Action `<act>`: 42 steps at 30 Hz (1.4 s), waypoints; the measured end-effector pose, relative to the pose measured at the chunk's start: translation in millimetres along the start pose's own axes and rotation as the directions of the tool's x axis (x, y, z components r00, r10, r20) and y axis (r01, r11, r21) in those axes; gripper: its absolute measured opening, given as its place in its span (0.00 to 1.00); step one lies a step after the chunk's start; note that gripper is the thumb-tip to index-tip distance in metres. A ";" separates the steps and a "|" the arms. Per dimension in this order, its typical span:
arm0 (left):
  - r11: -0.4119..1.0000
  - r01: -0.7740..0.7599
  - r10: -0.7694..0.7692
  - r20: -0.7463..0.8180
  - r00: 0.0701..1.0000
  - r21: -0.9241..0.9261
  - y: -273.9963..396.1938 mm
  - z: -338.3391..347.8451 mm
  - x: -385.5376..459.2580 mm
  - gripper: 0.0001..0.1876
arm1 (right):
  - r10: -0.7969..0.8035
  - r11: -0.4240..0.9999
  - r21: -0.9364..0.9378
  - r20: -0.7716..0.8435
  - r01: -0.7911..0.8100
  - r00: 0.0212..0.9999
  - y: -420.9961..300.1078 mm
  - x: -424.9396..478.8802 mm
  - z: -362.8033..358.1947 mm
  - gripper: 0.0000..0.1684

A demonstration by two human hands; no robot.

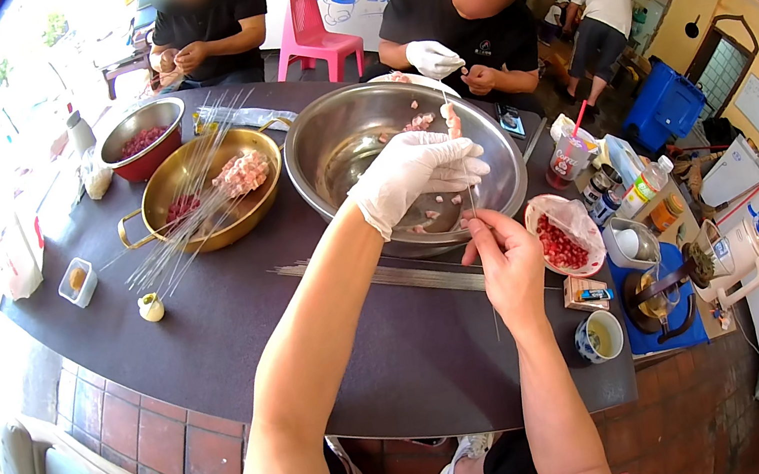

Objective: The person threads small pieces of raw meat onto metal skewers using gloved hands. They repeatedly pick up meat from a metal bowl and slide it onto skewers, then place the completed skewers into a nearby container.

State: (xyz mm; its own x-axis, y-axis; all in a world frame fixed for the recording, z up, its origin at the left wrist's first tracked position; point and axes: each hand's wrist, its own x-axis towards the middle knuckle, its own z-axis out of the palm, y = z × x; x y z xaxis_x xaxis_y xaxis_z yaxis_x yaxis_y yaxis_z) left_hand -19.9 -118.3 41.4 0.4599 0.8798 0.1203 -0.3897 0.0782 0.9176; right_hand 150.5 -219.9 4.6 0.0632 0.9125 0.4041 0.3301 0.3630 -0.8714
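My left hand (414, 174), in a white glove, is closed about a thin metal skewer (495, 319) over a wide stainless steel bowl (322, 125). Pale pink meat pieces (453, 121) are threaded near the skewer's far end, just beyond my gloved fingers. Lower down, my bare right hand (505, 257) pinches the same skewer between thumb and fingers at the bowl's near rim. Several small meat pieces (417, 124) lie inside the bowl, and my left hand hides part of its inside. A bundle of metal skewers (425, 277) rests on the dark table (277, 346) under my left forearm.
Left are a brass-coloured pan (261, 216) with meat and skewers across it, and a red bowl (149, 163) of meat. Right stand a bowl of red meat (557, 244), a cup (599, 337) and a glass teapot (653, 299). Two people (461, 9) (210, 31) sit opposite.
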 end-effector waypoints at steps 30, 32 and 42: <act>0.984 -0.098 0.093 -0.036 0.995 -0.151 0.1 -0.9 2.3 0.23 | -0.026 0.997 -0.069 0.020 0.027 0.999 4.4 -2.1 3.7 0.12; 0.982 -0.119 0.113 -0.046 0.992 -0.144 -2.4 -2.7 2.0 0.24 | 0.006 0.999 -0.041 0.041 -0.004 0.999 3.5 -3.7 4.7 0.12; 0.838 -0.201 0.119 -0.190 0.975 -0.508 -10.0 -19.2 18.1 0.42 | 0.115 0.963 0.223 0.178 -0.154 0.977 -52.6 -7.2 5.4 0.11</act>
State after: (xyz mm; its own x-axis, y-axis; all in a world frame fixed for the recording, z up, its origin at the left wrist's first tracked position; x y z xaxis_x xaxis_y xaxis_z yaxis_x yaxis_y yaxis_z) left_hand -23.0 -94.1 27.1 0.2506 0.9557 0.1541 -0.8239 0.1269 0.5523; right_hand 127.6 -244.6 46.0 -0.0677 0.9671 0.2452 0.0977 0.2510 -0.9630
